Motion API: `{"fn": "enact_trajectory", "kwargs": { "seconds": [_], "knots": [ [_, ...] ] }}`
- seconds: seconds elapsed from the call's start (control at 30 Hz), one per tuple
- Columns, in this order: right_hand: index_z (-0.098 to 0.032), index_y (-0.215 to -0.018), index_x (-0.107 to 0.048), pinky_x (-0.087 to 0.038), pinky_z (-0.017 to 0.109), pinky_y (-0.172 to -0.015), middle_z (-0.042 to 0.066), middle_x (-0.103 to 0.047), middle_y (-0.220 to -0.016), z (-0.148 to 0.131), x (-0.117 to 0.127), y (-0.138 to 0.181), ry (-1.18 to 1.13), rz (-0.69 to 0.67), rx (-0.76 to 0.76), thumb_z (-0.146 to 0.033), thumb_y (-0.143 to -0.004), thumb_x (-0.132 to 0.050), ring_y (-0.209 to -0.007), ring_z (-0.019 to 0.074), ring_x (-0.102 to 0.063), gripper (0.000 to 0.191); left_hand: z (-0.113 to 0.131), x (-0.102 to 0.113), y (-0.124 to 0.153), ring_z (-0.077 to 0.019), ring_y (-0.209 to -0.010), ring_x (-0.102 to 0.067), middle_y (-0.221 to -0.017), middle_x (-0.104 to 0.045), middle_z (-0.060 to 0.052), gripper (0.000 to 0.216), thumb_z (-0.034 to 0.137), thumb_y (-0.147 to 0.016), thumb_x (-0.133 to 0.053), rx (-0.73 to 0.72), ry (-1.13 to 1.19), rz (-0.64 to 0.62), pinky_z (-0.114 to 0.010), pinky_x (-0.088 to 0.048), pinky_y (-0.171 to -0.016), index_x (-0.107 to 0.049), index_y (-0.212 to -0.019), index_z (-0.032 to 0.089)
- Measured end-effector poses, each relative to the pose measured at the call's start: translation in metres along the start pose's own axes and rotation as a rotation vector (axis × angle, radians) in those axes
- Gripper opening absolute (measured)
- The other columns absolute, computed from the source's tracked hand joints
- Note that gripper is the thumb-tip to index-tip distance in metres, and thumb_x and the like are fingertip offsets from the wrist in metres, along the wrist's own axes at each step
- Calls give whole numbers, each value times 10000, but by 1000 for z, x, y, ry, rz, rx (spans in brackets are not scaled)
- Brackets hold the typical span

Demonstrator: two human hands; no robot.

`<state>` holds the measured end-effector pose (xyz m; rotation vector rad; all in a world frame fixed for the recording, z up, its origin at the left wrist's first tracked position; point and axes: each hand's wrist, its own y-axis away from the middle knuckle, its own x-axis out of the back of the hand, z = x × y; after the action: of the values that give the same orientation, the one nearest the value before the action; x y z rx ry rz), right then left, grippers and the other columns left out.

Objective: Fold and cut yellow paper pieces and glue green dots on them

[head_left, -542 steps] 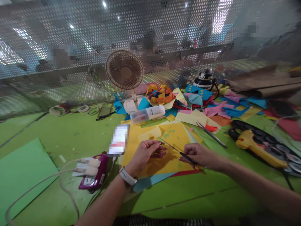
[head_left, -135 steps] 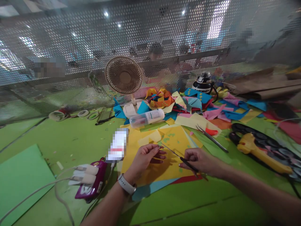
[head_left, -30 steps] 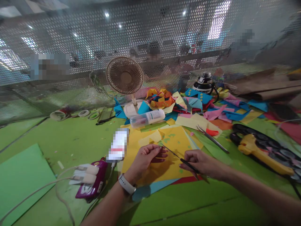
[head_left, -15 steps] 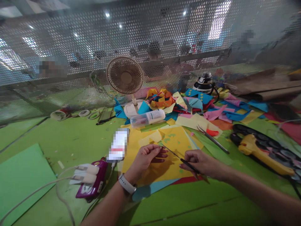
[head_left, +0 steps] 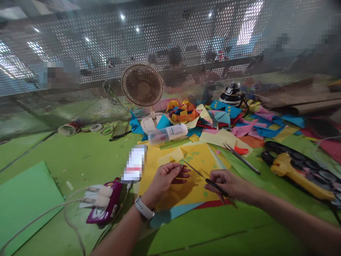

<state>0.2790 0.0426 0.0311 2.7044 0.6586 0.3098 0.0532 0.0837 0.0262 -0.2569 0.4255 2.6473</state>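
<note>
My right hand (head_left: 226, 185) is closed around the dark handles of a pair of scissors (head_left: 198, 172), whose slim blades slant up and left to my left fingertips. Thumb and forefinger of my left hand (head_left: 170, 174) are pinched at the blade tips on what looks like a tiny scrap of green paper (head_left: 182, 162); the other fingers are loosely spread. Both hands are above a yellow paper sheet (head_left: 149, 177) strewn with small green paper bits (head_left: 192, 155). A pale yellow piece of paper (head_left: 170, 156) lies just beyond my left hand.
Left of the sheet are a phone (head_left: 135, 163) and a purple power strip (head_left: 115, 199) with plugs and cables. Behind lie a clear bottle (head_left: 167, 134), a fan (head_left: 143, 87) and heaped coloured paper (head_left: 223, 115). Tweezers (head_left: 242, 159) and a yellow-handled tool (head_left: 298, 174) are at right.
The scissor tips have shifted slightly upward beside my left fingertips. My left hand stays almost still, and the rest of the table looks the same.
</note>
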Motion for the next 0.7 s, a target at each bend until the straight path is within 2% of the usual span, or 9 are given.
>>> {"fn": "enact_trajectory", "kwargs": {
  "seconds": [0.2, 0.43, 0.7],
  "knots": [
    [-167, -661, -449, -284, 147, -356, -71, -490, -468, 6, -1, -1, -28, -22, 23, -429, -659, -686, -386, 44, -406, 353, 0, 0, 0, -191, -828, -648, -994, -665, -131, 263, 347, -808, -566, 0, 3, -5, -325, -512, -757, -631, -924, 121],
    [-176, -658, -439, -346, 163, -368, -80, -473, -467, 7, -3, -1, -27, -18, -4, -490, -619, -694, -390, 53, -407, 406, 0, -1, 1, -185, -822, -649, -987, -667, -124, 258, 350, -801, -576, 0, 5, -8, -331, -509, -765, -632, -916, 126],
    [-168, -657, -442, -263, 161, -357, -80, -436, -475, 9, -4, -2, 32, 9, 7, -533, -592, -697, -413, 48, -369, 450, 0, -2, 2, -189, -818, -651, -973, -673, -119, 268, 369, -792, -581, -4, -12, 1, -335, -506, -769, -642, -903, 133]
  ]
}}
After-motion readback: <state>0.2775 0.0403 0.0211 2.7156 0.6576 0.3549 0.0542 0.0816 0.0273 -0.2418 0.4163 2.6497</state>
